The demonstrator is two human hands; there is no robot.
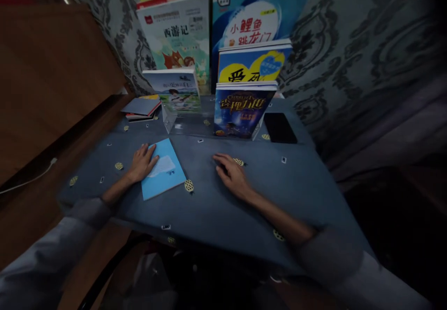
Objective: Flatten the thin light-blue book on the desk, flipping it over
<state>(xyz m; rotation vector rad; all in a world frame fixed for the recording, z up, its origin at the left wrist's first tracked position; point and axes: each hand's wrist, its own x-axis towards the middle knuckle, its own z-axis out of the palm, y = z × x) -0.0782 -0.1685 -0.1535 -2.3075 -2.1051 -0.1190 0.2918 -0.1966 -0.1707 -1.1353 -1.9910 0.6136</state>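
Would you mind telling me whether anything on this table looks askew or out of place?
Only mildly: the light blue booklet under the left hand lies flat and turned at an angle to the table edge, while the other books stand upright at the back. The right hand rests on the bare cloth. Nothing looks spilled or damaged.

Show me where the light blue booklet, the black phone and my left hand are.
light blue booklet (166,176), head view, lower cover.
black phone (280,128), head view, middle of its dark screen.
left hand (142,162), head view, back of the hand.
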